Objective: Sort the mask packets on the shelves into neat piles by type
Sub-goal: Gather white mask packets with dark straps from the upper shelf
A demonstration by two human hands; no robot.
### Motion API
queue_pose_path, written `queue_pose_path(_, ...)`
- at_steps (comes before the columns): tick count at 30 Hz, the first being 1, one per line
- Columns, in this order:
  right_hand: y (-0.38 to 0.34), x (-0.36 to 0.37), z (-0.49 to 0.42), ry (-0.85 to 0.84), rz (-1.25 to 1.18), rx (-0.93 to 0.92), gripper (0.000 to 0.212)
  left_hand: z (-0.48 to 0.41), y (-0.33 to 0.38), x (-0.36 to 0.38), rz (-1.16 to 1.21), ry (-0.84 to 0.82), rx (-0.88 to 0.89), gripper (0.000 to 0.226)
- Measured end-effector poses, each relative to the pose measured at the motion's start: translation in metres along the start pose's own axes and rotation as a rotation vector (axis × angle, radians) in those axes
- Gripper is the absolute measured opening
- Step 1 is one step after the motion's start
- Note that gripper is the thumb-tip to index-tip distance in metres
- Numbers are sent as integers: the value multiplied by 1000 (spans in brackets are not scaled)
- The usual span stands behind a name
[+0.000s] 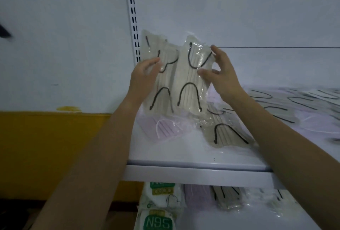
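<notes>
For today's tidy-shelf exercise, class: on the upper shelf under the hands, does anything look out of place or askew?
Yes. A lilac packet lies beside a slanted beige packet near the front of the upper shelf, and further right both kinds overlap in a loose scatter: types mixed, not piled.

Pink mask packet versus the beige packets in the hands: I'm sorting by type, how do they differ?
Colour: the pink mask packet is pale pink, the beige packets beige. Ear loops: white on the pink packet, black on the beige packets. Pose: the pink packet lies on the shelf; the beige packets are held upright between left hand and right hand. Both have clear wrappers.
</notes>
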State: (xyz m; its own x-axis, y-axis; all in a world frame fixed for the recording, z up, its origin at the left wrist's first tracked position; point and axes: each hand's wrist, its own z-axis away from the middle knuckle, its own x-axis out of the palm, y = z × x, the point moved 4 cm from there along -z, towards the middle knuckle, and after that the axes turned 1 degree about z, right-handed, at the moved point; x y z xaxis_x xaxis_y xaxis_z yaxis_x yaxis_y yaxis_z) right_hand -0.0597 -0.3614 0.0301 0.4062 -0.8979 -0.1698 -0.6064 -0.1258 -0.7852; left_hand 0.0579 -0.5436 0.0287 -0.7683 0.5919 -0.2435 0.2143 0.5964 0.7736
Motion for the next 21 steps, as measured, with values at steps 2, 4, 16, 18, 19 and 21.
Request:
queue_pose_path(2,-6,3,1,32,-17,-23,68,4,11,8,116,-144,19,29)
queue_pose_path(4,-15,12,3,42,40,-71,69,7,19,14,62,-215,98,32)
queue_pose_path(16,-31,-28,50,-602,1046,533,52,7,35,-7,158,142,41,41)
queue_pose_path(18,-27,-36,71,-638,1163,603,53,17,30,-2,171,100,-25,42)
queue_pose_path(19,-28,-37,78,-624,1187,603,54,23,27,1,178,87,-45,42)
queue_pose_path(21,-30,-37,85,-591,1185,577,65,36,21,6,189,88,-67,42)
